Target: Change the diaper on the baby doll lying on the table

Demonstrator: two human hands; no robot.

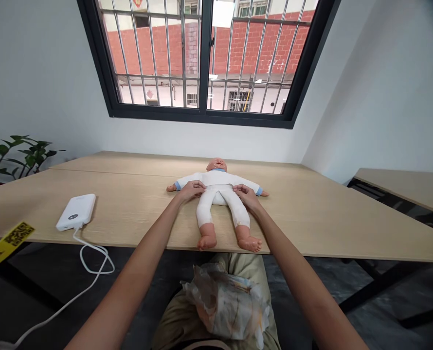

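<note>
A baby doll (218, 177) lies on its back on the table, its head away from me, arms spread and bare feet at the near edge. It wears a white long-sleeved top (216, 179) with blue cuffs and collar, and white trousers (204, 208). At the waist on the left side, my left hand (192, 190) has its fingers closed on the edge of the trousers. My right hand (246, 195) pinches the same waist edge on the opposite side. The exact hold of the fingertips is too small to make out.
On the wooden table (129, 199) sits a white power bank (77, 211), its white cable (83, 289) hanging over the front edge. A crumpled plastic bag (234, 304) rests on my lap. A potted plant (17, 158) stands far left; a barred window (204, 58) is ahead.
</note>
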